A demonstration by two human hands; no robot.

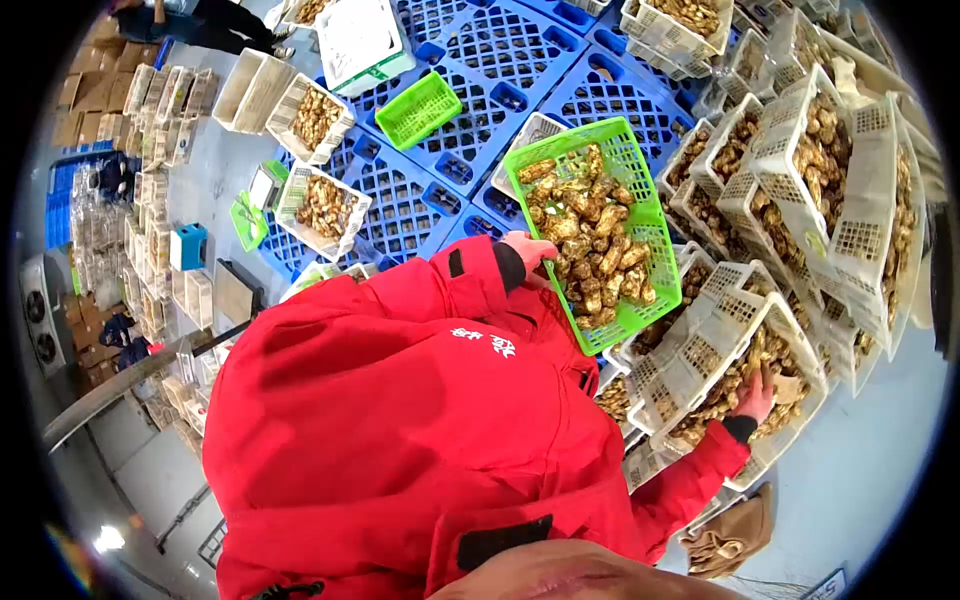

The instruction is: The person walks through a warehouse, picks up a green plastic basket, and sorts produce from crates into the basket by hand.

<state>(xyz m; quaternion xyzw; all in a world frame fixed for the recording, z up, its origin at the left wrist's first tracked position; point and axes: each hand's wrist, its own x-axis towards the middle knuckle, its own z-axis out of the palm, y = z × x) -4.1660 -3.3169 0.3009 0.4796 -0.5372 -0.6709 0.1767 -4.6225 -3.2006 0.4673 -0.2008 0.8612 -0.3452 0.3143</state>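
My left hand is closed on the near-left rim of a bright green plastic basket. Inside the basket lies a heap of stubby brown-and-cream pieces that look like mushrooms. To the lower right, my right hand reaches into a tilted white slatted crate and touches similar pieces there. Its fingertips are partly lost among them, so I cannot tell whether it grips one. A tan scrap lies beside that hand in the crate.
Stacked white crates of the same pieces crowd the right side. Blue plastic pallets lie ahead, bearing a small green basket and a white foam box. A filled crate stands to the left. Another person is at the upper left.
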